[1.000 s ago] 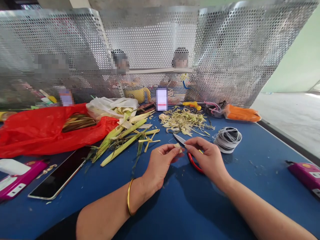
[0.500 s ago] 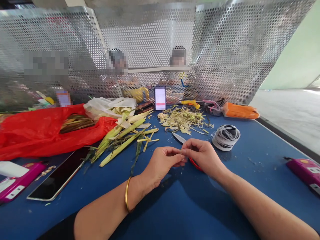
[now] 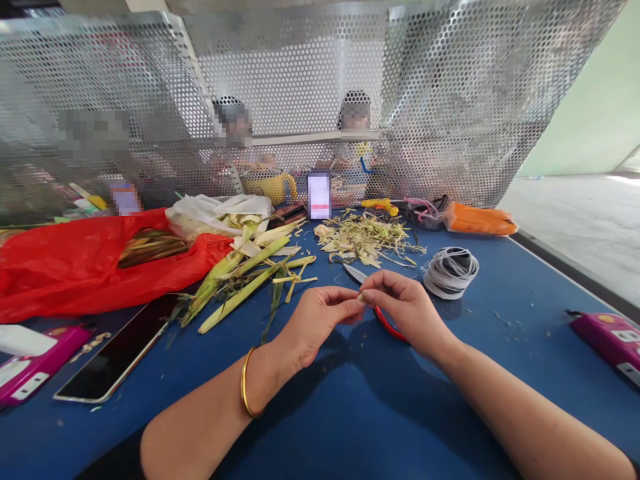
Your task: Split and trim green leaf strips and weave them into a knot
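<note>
My left hand (image 3: 323, 320) and my right hand (image 3: 405, 307) meet fingertip to fingertip over the blue table (image 3: 310, 427). Between their pinched thumbs and forefingers is a small pale piece of husk (image 3: 361, 297), mostly hidden by the fingers. Red-handled scissors (image 3: 356, 274) lie on the table behind and partly under my right hand, blades pointing away to the left. A spool of white and dark thread (image 3: 451, 273) stands beyond my right hand. Left of the hands lies a small bound figure of husk strips (image 3: 295, 279).
Green corn husks (image 3: 240, 293) lie by a red plastic bag (image 3: 95, 267) and a white bag (image 3: 215, 213). Husk scraps (image 3: 370, 237) are heaped behind the scissors. A phone (image 3: 115, 353) and purple power strips (image 3: 45, 367) lie near the sides. A perforated metal screen (image 3: 295, 80) closes the back; people sit behind it.
My fingertips have come together around the small pale husk piece, which my left hand alone pinched earlier. The view has shifted slightly; the scissors stay on the table.
</note>
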Motion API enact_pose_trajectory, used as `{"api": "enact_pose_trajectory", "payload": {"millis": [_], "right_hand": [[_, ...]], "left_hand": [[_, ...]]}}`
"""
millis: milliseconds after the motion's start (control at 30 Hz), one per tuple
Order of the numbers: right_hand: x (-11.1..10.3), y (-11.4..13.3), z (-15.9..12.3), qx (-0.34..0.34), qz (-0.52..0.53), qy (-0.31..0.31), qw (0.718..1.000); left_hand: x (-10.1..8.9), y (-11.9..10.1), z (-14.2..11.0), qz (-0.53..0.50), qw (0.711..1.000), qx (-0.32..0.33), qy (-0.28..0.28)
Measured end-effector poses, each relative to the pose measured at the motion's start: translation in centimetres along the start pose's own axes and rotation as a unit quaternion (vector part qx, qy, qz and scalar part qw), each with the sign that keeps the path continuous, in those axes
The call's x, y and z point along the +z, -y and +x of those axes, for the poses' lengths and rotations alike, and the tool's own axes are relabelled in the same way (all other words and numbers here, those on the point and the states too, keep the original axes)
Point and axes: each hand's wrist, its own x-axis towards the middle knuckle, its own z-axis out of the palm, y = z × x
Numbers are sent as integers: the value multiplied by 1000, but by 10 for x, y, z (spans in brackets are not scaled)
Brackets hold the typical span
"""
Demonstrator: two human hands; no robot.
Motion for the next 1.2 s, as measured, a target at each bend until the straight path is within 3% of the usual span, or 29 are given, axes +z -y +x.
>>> {"api": "enact_pose_trajectory", "payload": {"millis": [167,400,700,867,1033,1200], "right_hand": [[0,0,1,20,26,-7,999],[4,-6,-3,-43,-90,-28,995],[5,-3,-6,-95,-141,-55,984],[5,-7,-4,-50,-81,-38,995],[4,-7,-2,-22,-38,4,999],[2,-4,-4,-70,-97,8,993]], "left_hand": [[0,-4,0,103,991,72,-55],[-3,-2,-2,217,962,142,-82],[-4,-1,-2,229,958,152,-87],[-5,0,-1,236,953,167,-88],[-5,-4,-4,304,925,204,-106],[-6,-7,-6,366,893,240,-106]]}}
